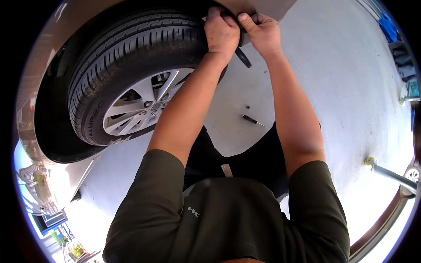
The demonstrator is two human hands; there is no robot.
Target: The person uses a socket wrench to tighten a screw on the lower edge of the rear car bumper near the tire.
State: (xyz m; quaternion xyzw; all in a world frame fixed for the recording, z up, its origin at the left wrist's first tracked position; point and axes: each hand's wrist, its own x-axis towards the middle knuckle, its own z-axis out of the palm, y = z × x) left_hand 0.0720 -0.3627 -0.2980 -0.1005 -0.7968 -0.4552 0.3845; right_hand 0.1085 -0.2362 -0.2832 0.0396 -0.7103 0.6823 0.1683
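Both my hands are raised to the corner of a brownish car body panel (267, 6), right behind a wheel with a black tire (144, 48). My left hand (222, 34) is closed at the wheel arch edge, its fingers curled; whatever they hold is hidden. Beside it, my right hand (264, 34) has its thumb lifted along the panel's face, and its other fingers bend around the panel's lower edge. Between the hands runs a dark strip along the arch. A flat black piece (243, 58) hangs or sticks out just below them; its upper end is covered.
A screwdriver (253, 120) with a black handle lies on the pale grey floor (232, 94), near a small dark part (247, 107). The silver alloy rim (147, 103) is close to my left forearm. A metal pole with a yellow end (370, 161) stands at the right.
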